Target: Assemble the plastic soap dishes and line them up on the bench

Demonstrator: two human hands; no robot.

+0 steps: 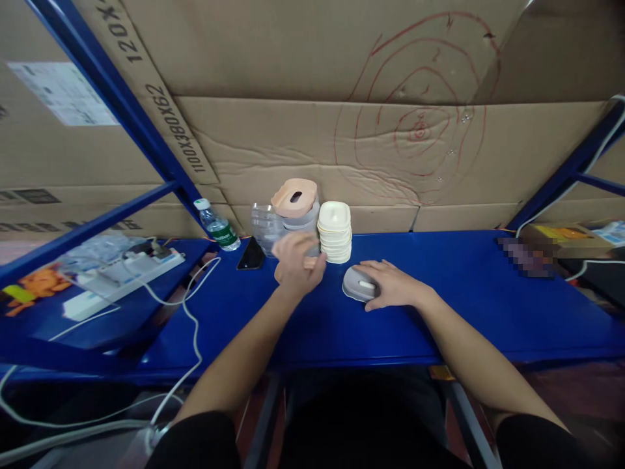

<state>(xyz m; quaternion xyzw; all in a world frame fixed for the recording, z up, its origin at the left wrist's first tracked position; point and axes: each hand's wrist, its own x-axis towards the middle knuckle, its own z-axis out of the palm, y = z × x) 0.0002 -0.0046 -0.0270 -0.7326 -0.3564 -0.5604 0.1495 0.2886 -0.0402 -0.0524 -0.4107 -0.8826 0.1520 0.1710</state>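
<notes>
A grey, rounded plastic piece [355, 284] with a slot in its top rests on the blue table. My right hand [393, 284] grips its right side, thumb in front and fingers behind. My left hand [299, 264], slightly blurred, hovers with fingers apart over a peach plastic piece [278, 273], which it partly hides. Just behind that hand stands a stack of grey pieces [300, 223], topped by a slotted peach piece [295, 198]. To its right is a pile of cream, square-cornered pieces [335, 232].
Clear plastic containers [266, 225], a dark phone [250, 255] and a water bottle [218, 225] stand or lie left of the stacks. A white cable [196, 332] crosses the table's left side near a power strip [124, 283]. Cardboard [293, 140] walls the back.
</notes>
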